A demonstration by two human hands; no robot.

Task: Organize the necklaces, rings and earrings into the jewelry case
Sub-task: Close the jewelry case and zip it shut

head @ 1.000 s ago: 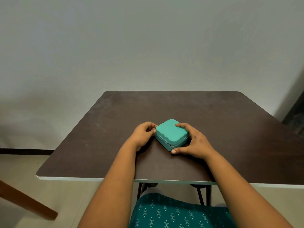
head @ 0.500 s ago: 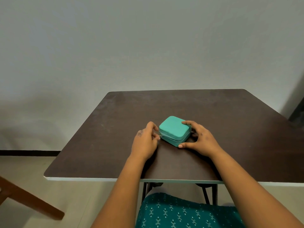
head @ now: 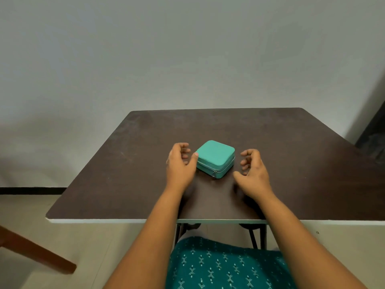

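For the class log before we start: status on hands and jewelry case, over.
Left hand open, thumb at the case's side. Right hand open, clear of it. Teal jewelry case zipped shut on the table. No jewelry in view; nothing in the way.

Jewelry case (head: 215,156) on table (head: 291,163), between both hands.

- One teal jewelry case (head: 215,158), zipped shut, on the table.
- One dark brown table (head: 291,163).
- Two bare hands: the left hand (head: 180,163) and the right hand (head: 253,170).
- One wooden leg (head: 37,253) at the floor's left.
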